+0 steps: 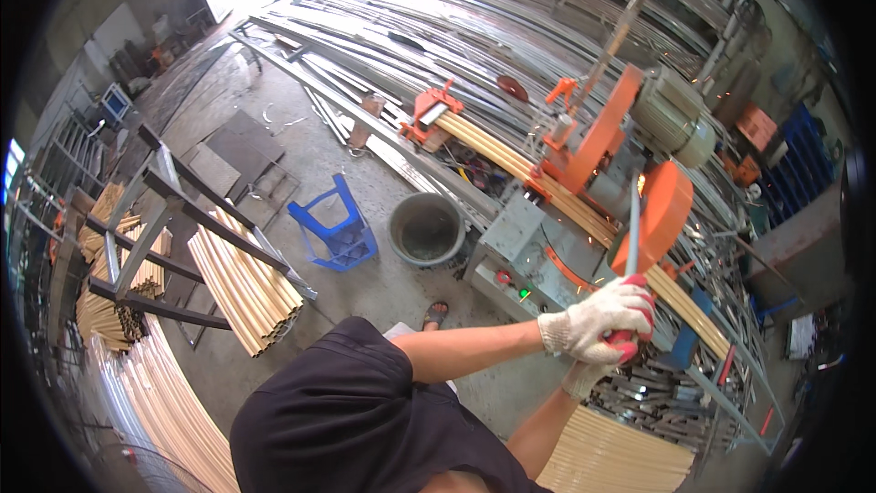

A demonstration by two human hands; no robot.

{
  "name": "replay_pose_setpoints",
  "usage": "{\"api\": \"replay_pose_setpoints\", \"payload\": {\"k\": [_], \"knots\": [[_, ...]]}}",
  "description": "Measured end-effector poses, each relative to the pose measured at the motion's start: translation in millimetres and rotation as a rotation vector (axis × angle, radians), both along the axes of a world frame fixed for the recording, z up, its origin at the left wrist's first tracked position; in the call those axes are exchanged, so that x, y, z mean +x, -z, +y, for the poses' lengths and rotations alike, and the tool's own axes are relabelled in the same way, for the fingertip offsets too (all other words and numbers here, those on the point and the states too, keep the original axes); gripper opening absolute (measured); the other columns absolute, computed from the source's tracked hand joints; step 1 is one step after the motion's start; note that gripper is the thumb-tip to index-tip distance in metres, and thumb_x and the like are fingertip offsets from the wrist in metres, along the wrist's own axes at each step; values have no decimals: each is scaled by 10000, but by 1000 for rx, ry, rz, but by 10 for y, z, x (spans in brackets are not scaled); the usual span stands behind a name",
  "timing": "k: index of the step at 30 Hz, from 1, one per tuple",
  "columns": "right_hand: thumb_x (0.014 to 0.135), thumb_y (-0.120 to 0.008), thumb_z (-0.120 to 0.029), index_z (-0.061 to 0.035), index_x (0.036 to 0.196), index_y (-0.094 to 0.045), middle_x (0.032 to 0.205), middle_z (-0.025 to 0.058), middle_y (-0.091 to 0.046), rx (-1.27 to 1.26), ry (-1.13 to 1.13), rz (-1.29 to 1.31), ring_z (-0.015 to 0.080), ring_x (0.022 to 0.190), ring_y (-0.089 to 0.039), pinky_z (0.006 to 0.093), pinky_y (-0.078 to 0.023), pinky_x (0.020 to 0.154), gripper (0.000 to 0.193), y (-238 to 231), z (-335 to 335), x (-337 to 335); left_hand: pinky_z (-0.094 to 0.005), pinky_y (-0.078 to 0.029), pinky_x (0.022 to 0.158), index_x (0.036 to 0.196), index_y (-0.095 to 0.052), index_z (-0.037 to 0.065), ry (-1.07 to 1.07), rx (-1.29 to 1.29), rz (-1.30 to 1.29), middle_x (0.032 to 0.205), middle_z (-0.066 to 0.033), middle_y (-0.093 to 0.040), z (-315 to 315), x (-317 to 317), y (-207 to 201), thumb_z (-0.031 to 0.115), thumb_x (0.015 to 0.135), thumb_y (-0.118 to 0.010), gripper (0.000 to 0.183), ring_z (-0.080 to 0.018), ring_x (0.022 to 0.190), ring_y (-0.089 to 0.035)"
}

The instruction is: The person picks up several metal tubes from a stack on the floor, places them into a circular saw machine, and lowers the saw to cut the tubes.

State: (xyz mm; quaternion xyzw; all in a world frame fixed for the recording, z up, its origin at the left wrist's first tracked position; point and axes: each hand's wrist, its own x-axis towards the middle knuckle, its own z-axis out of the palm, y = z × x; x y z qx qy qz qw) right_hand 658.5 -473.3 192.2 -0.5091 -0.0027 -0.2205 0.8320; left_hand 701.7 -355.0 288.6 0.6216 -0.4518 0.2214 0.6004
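Observation:
Both hands wear white knit gloves with red-coated fingers, and they are clasped together at the lower end of a grey lever handle. My left hand is closed round it on top. Just below, my right hand is closed too, partly hidden behind the left. The handle runs up to an orange cut-off saw with an orange blade guard. Several tan tubes lie side by side across the saw's bed under the guard. An orange vise sits round their far end. Sparks fly near the guard and the bed.
A grey motor sits behind the saw. Left of the machine stand a dark bucket and a blue stool. Cut tubes lie on a metal rack. More tubes and metal offcuts lie at lower right.

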Motion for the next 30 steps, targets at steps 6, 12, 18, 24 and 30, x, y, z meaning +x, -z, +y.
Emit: {"api": "replay_pose_setpoints", "payload": {"k": [6, 12, 18, 24, 30], "knots": [[991, -607, -401, -34, 1363, -550, 1339, 83, -569, 4, -10, 9, 232, 1249, -562, 402, -471, 1036, 526, 55, 58, -60, -562, -280, 1195, 990, -674, 98, 10, -6, 3, 1042, -108, -623, 81, -112, 50, 213, 759, -709, 260, -343, 1124, -577], [989, -613, -414, -35, 1373, -543, 1353, 88, -563, -5, -7, 17, 239, 1264, -555, 409, -466, 1048, 545, 122, 116, -114, -583, -260, 1207, 992, -661, 98, 26, 12, 17, 1053, -106, -627, 92, -184, 165, 210, 766, -706, 256, -329, 1182, -577], [987, -618, -428, -35, 1384, -537, 1367, 94, -556, -33, 35, 13, 245, 1280, -548, 415, -460, 1059, 564, 124, 105, -59, -606, -297, 1172, 1047, -710, 109, 52, 105, -23, 1079, -91, -659, 113, -30, 208, 266, 767, -694, 321, -343, 1185, -586], [985, -623, -442, -36, 1394, -530, 1381, 99, -550, -25, 32, 36, 252, 1295, -540, 421, -455, 1071, 584, 169, 118, -69, -606, -315, 1172, 1035, -693, 114, 95, 69, -3, 1064, -76, -667, 113, 30, 266, 214, 730, -748, 326, -321, 1164, -602], [983, -628, -455, -36, 1404, -524, 1395, 104, -543, -39, 55, 80, 258, 1311, -533, 428, -450, 1082, 603, 234, 66, -218, -638, -278, 1183, 1085, -702, 110, 143, 84, -5, 1116, -92, -654, 82, 11, 416, 279, 758, -741, 370, -347, 1186, -580]]}}
